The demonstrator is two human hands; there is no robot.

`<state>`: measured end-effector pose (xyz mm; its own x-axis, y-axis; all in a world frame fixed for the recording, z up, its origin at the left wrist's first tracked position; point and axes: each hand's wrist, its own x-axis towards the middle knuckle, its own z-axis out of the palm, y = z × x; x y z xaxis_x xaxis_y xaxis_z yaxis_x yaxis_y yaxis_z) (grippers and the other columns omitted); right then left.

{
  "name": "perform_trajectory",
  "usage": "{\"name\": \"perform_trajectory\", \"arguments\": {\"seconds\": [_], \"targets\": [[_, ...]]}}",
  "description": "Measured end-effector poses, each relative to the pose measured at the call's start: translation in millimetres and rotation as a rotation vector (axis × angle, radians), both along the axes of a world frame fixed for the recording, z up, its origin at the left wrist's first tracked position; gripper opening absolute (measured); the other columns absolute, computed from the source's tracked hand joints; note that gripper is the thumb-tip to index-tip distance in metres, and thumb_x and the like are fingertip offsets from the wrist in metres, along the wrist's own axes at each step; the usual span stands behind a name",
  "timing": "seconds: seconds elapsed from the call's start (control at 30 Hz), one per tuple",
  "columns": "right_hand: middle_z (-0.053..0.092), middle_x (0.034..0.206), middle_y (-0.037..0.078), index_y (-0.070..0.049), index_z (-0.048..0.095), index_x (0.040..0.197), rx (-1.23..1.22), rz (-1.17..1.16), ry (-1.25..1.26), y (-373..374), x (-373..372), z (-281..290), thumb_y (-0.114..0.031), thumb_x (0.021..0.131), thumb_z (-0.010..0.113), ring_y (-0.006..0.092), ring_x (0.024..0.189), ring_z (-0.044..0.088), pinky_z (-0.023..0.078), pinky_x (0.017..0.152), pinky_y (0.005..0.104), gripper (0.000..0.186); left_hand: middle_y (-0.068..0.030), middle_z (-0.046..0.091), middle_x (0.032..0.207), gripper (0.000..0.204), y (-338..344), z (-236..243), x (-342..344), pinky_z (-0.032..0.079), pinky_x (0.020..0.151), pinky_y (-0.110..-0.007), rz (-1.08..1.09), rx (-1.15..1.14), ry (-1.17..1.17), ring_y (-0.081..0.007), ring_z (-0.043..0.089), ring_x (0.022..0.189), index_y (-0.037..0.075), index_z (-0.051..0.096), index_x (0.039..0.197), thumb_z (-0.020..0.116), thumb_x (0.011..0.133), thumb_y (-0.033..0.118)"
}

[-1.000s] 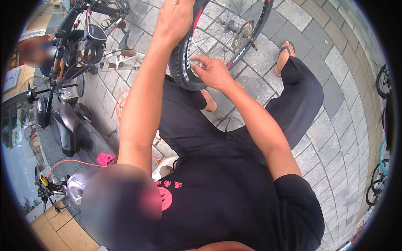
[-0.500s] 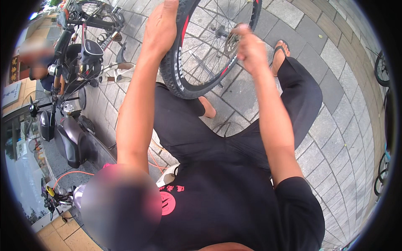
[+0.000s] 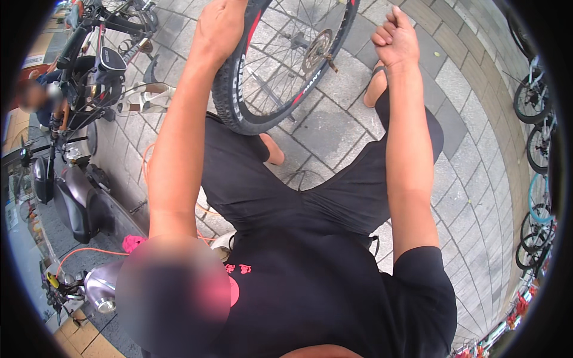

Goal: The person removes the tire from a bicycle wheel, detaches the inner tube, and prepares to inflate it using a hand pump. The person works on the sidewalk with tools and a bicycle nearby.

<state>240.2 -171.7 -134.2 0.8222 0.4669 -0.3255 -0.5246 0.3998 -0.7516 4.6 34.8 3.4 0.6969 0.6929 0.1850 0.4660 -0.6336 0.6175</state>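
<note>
A bicycle wheel with a black knobbly tyre and red and white marks on its rim stands tilted between my legs. My left hand is closed on the left side of its tyre; the fingertips are hidden behind it. A toothed metal disc sits at the hub, and a short brownish piece sticks out by it. Off to the right of the wheel, my right hand is raised and apart from it. Its fingers are curled in, and nothing shows in them.
At the left stand a bicycle with a black bag and a dark scooter; a person is beside them. An orange hose runs near my left arm. Several parked bicycles line the right edge. Grey paving lies underneath.
My right hand has moved from beside the toothed disc up and right, away from the wheel. The brownish piece there has come into sight. My left hand keeps its hold on the tyre.
</note>
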Motion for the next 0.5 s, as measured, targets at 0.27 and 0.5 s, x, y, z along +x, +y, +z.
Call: {"name": "perform_trajectory", "arguments": {"seconds": [0.27,0.5], "targets": [[0.060,0.083,0.008,0.002,0.073,0.117,-1.377,1.207,-0.896,-32,40,2,-0.046,0.092,0.073,0.0165,0.064,0.055,0.045,0.052,0.0324,0.055,-0.0226,0.074,0.105,0.064,-1,3,3,0.049,0.093,-0.045,-0.083,-0.062,-0.070,-0.0349,0.068,0.104,-0.002,0.071,0.112,0.042,0.108,0.055],[0.028,0.066,-0.010,-0.003,0.066,0.133,0.082,0.547,-0.334,-139,132,112,-0.035,0.107,0.061,0.0040,0.050,0.026,0.024,0.041,0.0227,0.041,-0.0244,0.073,0.105,0.061,-5,5,-2,0.050,0.093,-0.045,-0.052,-0.086,-0.109,-0.0355,0.069,0.101,-0.001,0.071,0.114,0.046,0.107,0.054]]}}
